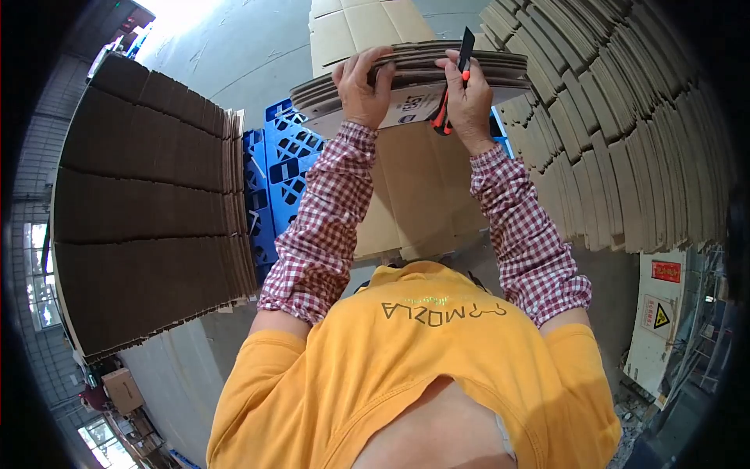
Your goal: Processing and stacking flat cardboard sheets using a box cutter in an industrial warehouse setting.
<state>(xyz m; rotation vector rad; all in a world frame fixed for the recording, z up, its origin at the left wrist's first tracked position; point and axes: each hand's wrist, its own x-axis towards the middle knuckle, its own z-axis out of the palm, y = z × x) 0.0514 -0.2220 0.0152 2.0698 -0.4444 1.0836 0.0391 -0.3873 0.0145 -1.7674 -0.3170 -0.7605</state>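
My left hand (pixel 365 87) is closed over the near-left part of a bundle of flattened cardboard boxes (pixel 412 103), its thumb on my side. The bundle stands on edge, with layered brown edges on top and a pale printed face toward me. My right hand (pixel 470 105) grips the same bundle farther right. It also holds a utility knife (pixel 442 121) with a red and black handle; the dark blade points up and away past the fingers. Beneath the bundle lies a flat brown cardboard sheet (pixel 422 187).
Blue plastic pallets (pixel 273 168) show on the left, beside a tall stack of brown cardboard (pixel 144 203). Rows of flattened cardboard (pixel 617 133) are piled on the right. More flat cardboard (pixel 363 27) lies beyond the bundle. A pale panel with a warning sign (pixel 658 313) stands at lower right.
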